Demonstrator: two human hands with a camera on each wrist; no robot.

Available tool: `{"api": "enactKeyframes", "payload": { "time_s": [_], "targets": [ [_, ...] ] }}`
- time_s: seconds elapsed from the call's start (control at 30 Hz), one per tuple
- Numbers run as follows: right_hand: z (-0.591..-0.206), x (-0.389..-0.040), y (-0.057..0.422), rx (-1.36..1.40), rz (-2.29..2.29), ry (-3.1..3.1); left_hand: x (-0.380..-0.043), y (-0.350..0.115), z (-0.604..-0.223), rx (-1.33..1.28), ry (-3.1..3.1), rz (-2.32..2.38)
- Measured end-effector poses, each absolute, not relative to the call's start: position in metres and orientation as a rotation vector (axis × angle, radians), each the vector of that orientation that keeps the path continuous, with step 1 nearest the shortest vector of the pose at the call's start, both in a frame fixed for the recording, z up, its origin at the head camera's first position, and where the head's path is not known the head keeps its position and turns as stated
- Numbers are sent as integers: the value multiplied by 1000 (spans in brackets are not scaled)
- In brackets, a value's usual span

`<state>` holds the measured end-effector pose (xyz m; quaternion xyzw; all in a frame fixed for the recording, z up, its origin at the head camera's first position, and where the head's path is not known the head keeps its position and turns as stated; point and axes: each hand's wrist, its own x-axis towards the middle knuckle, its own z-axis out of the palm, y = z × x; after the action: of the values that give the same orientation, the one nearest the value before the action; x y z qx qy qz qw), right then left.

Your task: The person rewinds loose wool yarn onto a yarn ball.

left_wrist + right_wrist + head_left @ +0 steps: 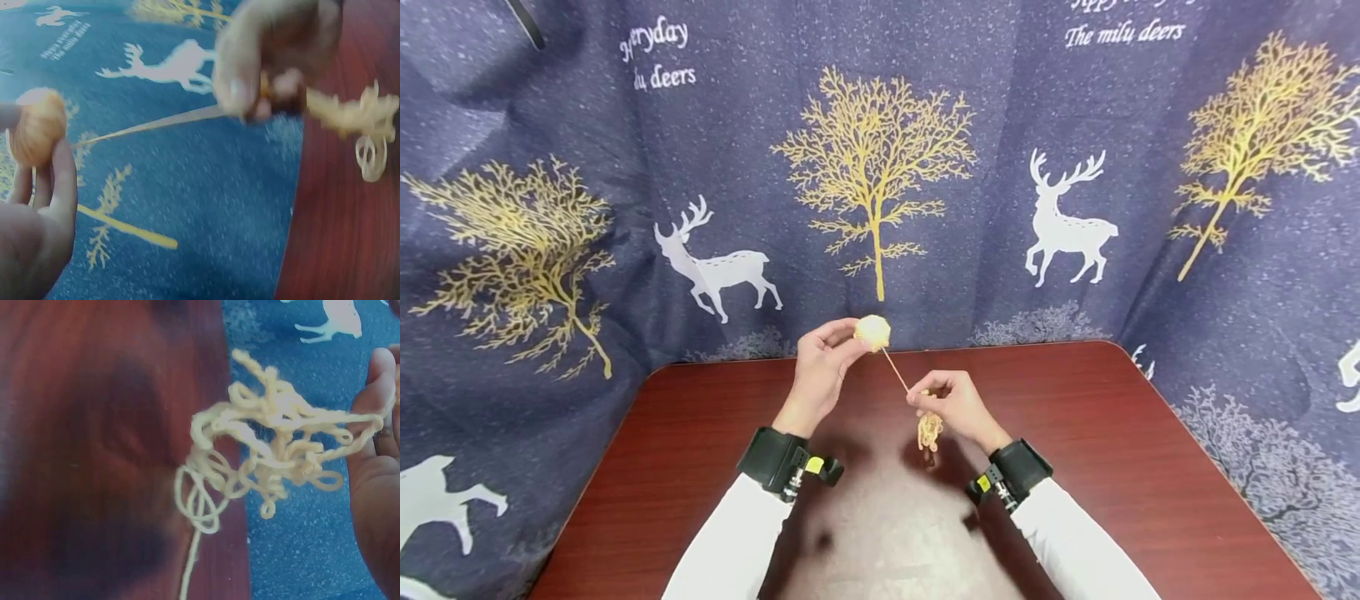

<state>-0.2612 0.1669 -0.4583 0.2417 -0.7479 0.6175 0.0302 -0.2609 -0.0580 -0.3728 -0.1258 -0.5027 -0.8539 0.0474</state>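
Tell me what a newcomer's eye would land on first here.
Probably the pale yellow yarn ball pinched in the left hand, its strand stretched to the right hand. Next, the loopy tangle hanging from the right hand over the red-brown table. Behind stand gold trees and white deer on dark blue fabric.

The table (1150, 450) had a reddish-brown, wood-grained top with rounded far corners and a thin lighter rim. Dark shadows (1006, 546) lay on it, and a pale glare (895, 550) spread over its nearer part, midway between the side edges.
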Motion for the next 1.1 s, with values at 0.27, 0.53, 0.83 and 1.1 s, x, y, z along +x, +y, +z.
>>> {"api": "enactKeyframes", "payload": {
  "time_s": [0.27, 0.53, 0.83, 1.1],
  "targets": [
    [-456, -237, 165, 862, 1847, -2314, -285, -60, -399, -165, -2041, -1932],
    [-419, -243, 175, 938, 1832, -2205, -272, -66, -426, -440, -2617, -1565],
    [-380, -259, 170, 860, 1768, -2339, -237, -68, -411, -1119, -2550, -2181],
    [-414, -276, 163, 791, 1897, -2313, -231, -66, -382, -1171, -1955, -2394]
  ]
}}
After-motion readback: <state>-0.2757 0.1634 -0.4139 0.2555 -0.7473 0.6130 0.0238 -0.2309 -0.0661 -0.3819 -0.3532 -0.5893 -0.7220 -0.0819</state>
